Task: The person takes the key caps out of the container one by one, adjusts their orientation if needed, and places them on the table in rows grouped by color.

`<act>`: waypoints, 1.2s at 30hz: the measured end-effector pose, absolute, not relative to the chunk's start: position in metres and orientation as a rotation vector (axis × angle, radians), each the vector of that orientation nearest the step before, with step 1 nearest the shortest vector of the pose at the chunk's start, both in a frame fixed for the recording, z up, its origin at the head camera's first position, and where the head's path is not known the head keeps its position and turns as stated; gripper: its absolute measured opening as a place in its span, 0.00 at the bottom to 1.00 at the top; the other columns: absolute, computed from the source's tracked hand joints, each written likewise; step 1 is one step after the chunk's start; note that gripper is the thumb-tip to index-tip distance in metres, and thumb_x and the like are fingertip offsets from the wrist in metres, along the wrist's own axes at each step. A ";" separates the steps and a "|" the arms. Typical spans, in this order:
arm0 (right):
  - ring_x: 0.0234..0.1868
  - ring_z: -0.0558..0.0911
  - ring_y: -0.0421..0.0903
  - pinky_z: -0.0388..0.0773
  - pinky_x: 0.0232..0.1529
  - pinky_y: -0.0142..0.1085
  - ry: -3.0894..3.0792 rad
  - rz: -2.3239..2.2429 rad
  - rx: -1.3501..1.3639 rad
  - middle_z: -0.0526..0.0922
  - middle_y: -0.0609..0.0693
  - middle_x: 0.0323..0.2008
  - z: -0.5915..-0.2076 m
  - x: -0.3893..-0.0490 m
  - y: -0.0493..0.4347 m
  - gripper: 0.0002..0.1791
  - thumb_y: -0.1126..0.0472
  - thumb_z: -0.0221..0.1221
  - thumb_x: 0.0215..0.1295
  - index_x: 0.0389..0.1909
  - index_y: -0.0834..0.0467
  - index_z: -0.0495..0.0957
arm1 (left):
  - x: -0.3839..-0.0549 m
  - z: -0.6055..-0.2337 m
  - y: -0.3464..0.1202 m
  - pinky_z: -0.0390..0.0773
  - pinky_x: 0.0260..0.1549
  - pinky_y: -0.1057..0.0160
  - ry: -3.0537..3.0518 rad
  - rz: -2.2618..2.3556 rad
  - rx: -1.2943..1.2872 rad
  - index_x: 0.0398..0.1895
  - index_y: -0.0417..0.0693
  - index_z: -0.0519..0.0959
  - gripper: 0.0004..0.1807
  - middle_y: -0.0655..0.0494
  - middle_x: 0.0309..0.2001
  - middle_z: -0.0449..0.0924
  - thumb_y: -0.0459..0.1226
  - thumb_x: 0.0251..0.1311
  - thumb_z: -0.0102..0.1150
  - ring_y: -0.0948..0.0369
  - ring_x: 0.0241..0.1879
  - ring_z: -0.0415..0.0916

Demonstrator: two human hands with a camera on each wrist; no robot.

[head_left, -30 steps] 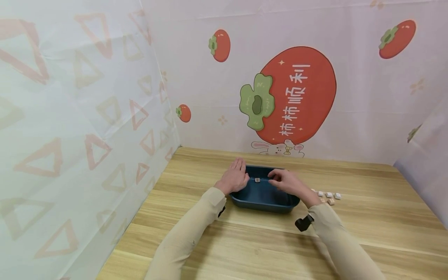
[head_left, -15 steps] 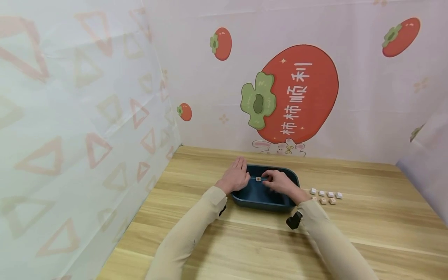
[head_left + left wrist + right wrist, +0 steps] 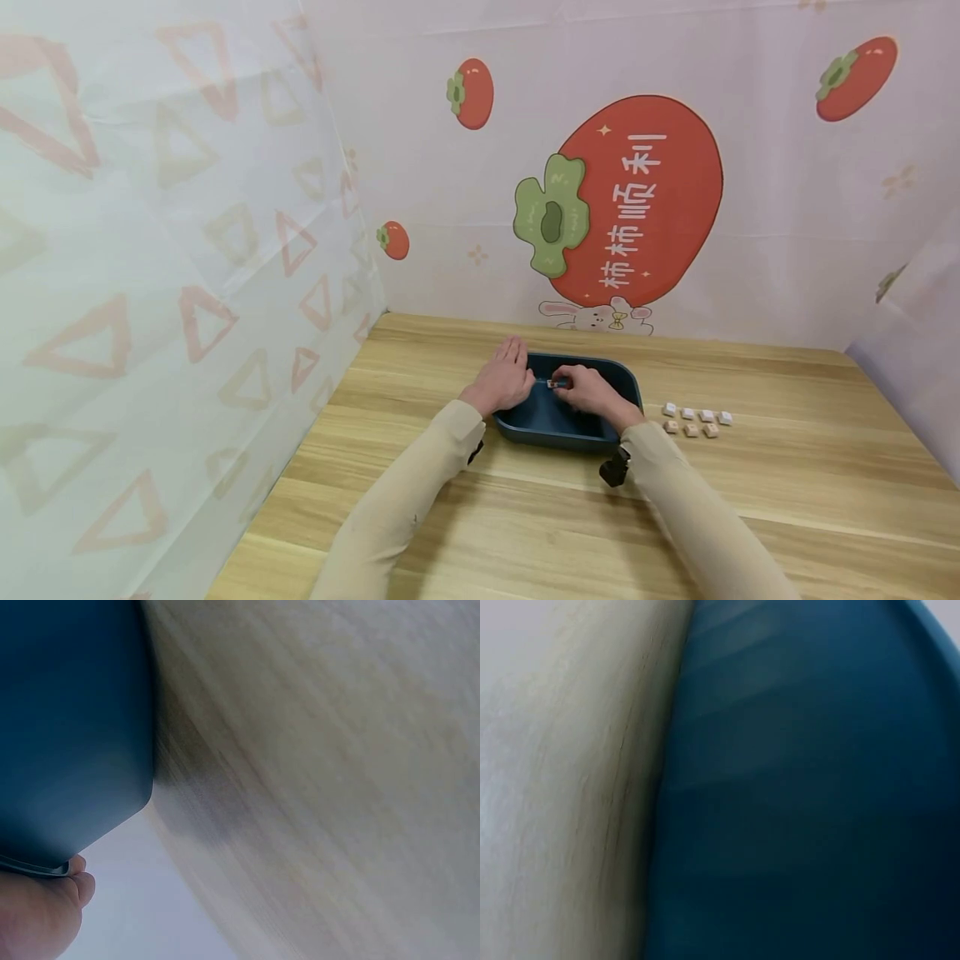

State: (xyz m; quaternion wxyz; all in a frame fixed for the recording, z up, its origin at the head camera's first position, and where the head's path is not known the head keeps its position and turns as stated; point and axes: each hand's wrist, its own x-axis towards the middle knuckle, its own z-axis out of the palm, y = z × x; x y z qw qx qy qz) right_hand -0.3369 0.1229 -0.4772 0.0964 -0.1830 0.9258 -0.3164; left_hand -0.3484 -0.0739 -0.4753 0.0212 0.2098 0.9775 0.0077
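Observation:
In the head view a dark blue tray [image 3: 558, 440] sits on the wooden table between both hands. My left hand [image 3: 507, 383] rests along its left rim, fingers straight and pointing away from me. The left wrist view has that hand's fingers [image 3: 37, 911] at the rim, below the tray's outer wall [image 3: 71, 727]. Inside the tray, toward the back, lies a small light keycap [image 3: 551, 383]. My right hand [image 3: 588, 390] reaches in over the right side, its thumb and fingertips pinching the keycap. Only the tray's wall [image 3: 802, 787] and tabletop fill the right wrist view.
Right of the tray, white keycaps [image 3: 687, 413] form a row, with a row of peach keycaps [image 3: 691, 430] in front. A printed cloth wall [image 3: 450, 183] closes off the back of the wooden table [image 3: 525, 525], and another cloth [image 3: 187, 333] hangs at the left.
My right hand has moved left inside the tray and its fingertips have closed on the keycap. The left hand has stayed at the left rim.

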 end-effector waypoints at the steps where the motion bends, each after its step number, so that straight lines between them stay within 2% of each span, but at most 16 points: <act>1: 0.19 0.78 0.42 0.76 0.21 0.35 2.740 -0.942 -0.542 0.81 0.51 0.26 -0.478 -0.338 0.122 0.17 0.60 0.58 0.68 0.55 0.60 0.78 | -0.348 -0.475 -0.074 0.40 0.78 0.57 3.027 0.028 0.652 0.78 0.39 0.43 0.34 0.44 0.80 0.41 0.47 0.76 0.28 0.53 0.80 0.35; 8: 0.25 0.79 0.43 0.77 0.29 0.36 2.769 -0.852 -0.566 0.84 0.54 0.36 -0.481 -0.341 0.114 0.23 0.56 0.57 0.70 0.62 0.60 0.74 | -0.347 -0.475 -0.075 0.40 0.78 0.57 3.020 0.005 0.653 0.78 0.39 0.43 0.33 0.44 0.80 0.40 0.47 0.77 0.26 0.53 0.80 0.34; 14: 0.33 0.78 0.47 0.76 0.40 0.42 2.812 -0.745 -0.516 0.83 0.56 0.47 -0.479 -0.341 0.108 0.23 0.56 0.56 0.69 0.64 0.58 0.74 | -0.347 -0.472 -0.075 0.39 0.78 0.58 3.017 -0.008 0.647 0.78 0.38 0.43 0.34 0.43 0.80 0.40 0.47 0.77 0.26 0.53 0.80 0.34; 17: 0.36 0.78 0.49 0.76 0.42 0.43 2.814 -0.730 -0.498 0.83 0.57 0.50 -0.479 -0.340 0.107 0.23 0.57 0.57 0.69 0.63 0.58 0.74 | -0.347 -0.473 -0.075 0.39 0.78 0.57 3.012 -0.001 0.652 0.78 0.38 0.42 0.34 0.43 0.80 0.40 0.47 0.76 0.26 0.53 0.80 0.34; 23: 0.37 0.78 0.49 0.77 0.44 0.44 2.826 -0.716 -0.504 0.83 0.58 0.51 -0.481 -0.339 0.107 0.22 0.58 0.57 0.68 0.62 0.59 0.75 | -0.347 -0.472 -0.075 0.40 0.78 0.58 3.025 -0.007 0.668 0.78 0.38 0.43 0.34 0.43 0.79 0.41 0.46 0.76 0.27 0.53 0.80 0.35; 32: 0.42 0.81 0.50 0.79 0.53 0.50 2.837 -0.722 -0.499 0.82 0.59 0.54 -0.480 -0.339 0.107 0.21 0.59 0.58 0.68 0.60 0.59 0.76 | -0.346 -0.469 -0.075 0.41 0.78 0.57 3.027 0.038 0.669 0.78 0.37 0.43 0.34 0.42 0.79 0.42 0.47 0.76 0.28 0.52 0.80 0.36; 36: 0.41 0.81 0.49 0.79 0.51 0.49 2.848 -0.705 -0.498 0.83 0.57 0.51 -0.483 -0.339 0.107 0.19 0.58 0.59 0.68 0.58 0.58 0.77 | -0.346 -0.472 -0.075 0.41 0.78 0.57 3.026 0.017 0.668 0.78 0.37 0.43 0.34 0.42 0.79 0.41 0.47 0.76 0.26 0.52 0.80 0.35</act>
